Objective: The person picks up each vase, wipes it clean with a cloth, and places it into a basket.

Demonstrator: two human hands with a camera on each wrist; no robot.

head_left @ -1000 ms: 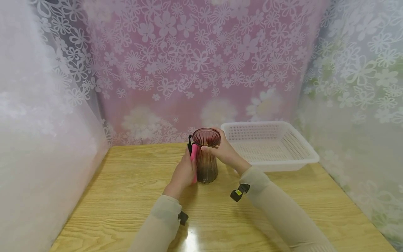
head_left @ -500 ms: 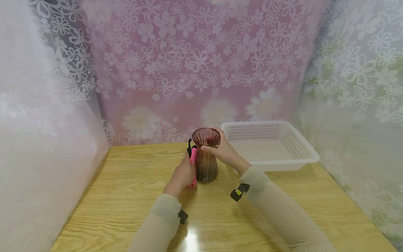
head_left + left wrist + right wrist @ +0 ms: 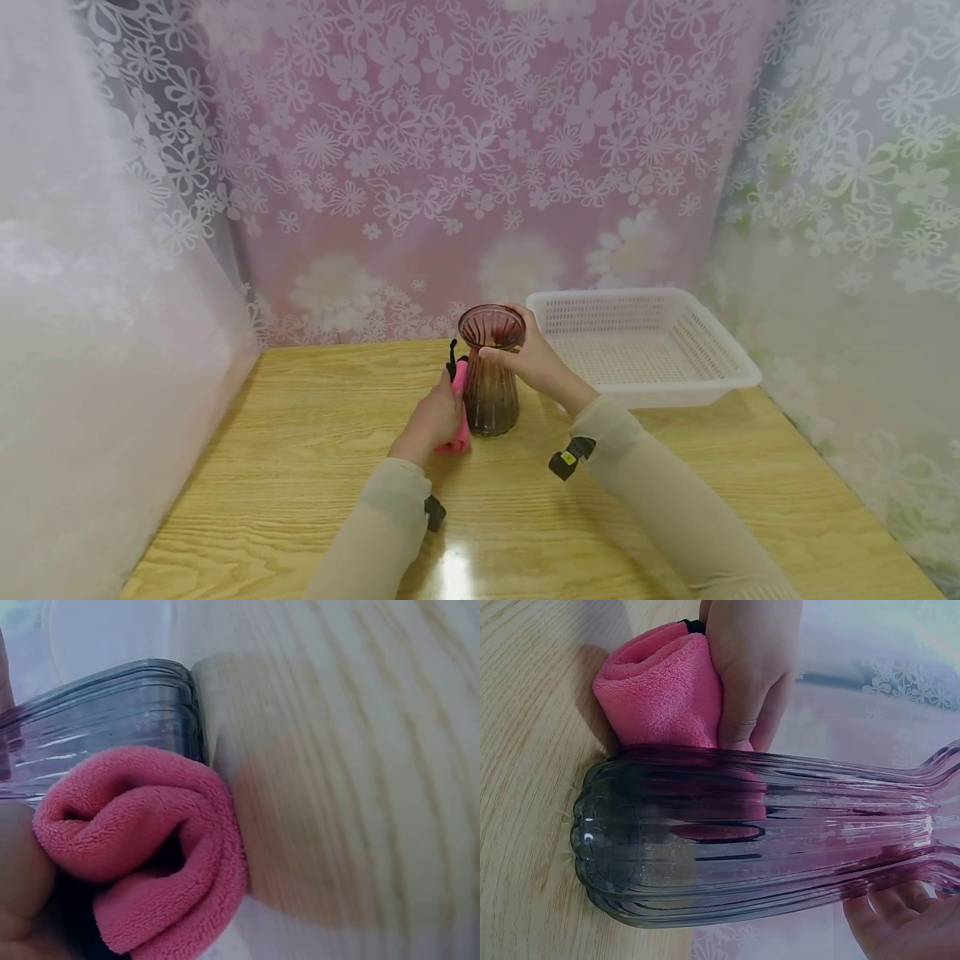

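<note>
A ribbed, smoky purple glass vase (image 3: 491, 377) stands upright on the light wooden table (image 3: 300, 450), near its far edge. The right hand (image 3: 528, 358) wraps its grip around the vase's neck just under the flared rim. The left hand (image 3: 435, 417) clamps a folded pink terry cloth (image 3: 459, 412) and presses it against the vase's left side, low down. A white perforated plastic basket (image 3: 720, 350) sits just right of the vase.
</note>
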